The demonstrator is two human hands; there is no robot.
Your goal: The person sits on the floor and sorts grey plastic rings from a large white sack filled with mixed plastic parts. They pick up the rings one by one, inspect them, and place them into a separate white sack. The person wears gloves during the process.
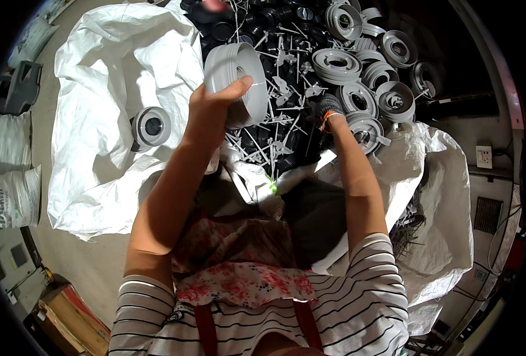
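My left hand is bare and grips a stack of grey round plastic rings, thumb across its front, held up over the pile. My right hand wears a dark glove with an orange cuff and reaches down into a heap of grey ring parts mixed with black round parts and thin white plastic sprues. What its fingers hold is hidden among the parts.
A large white woven sack is spread at the left with one grey ring lying on it. More white sacking lies at the right. Filled white bags, a grey stool and cardboard boxes stand along the left.
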